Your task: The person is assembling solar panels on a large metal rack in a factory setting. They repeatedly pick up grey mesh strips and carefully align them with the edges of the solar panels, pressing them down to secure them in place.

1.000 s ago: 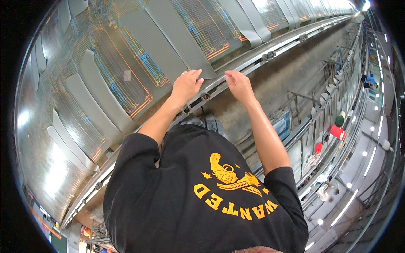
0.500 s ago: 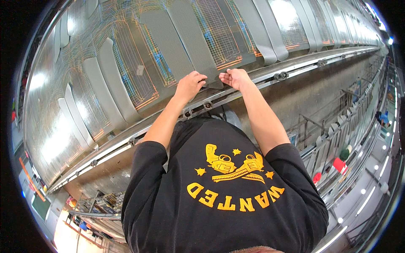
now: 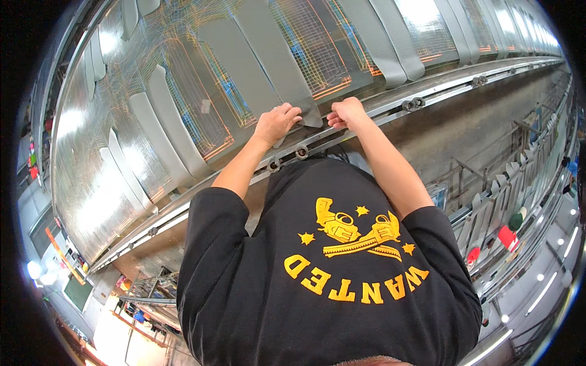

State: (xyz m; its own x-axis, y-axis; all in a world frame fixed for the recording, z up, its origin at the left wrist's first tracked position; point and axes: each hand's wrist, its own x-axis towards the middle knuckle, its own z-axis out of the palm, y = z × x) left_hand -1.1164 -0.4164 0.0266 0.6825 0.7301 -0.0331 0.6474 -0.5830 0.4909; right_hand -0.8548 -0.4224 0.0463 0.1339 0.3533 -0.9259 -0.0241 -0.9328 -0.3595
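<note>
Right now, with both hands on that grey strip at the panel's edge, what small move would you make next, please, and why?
Probably press the grey strip end flat: the left hand rests on it and the right hand pinches beside its lower corner, just above the metal rail.

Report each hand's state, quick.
Left hand: fingers curled, pressing on the grey strip near its lower end.
Right hand: closed, pinching near that strip's corner; exact hold cannot be told.

One head-worn fisheye view looks steeply down, close over the worktable (image 3: 183, 152).
</note>
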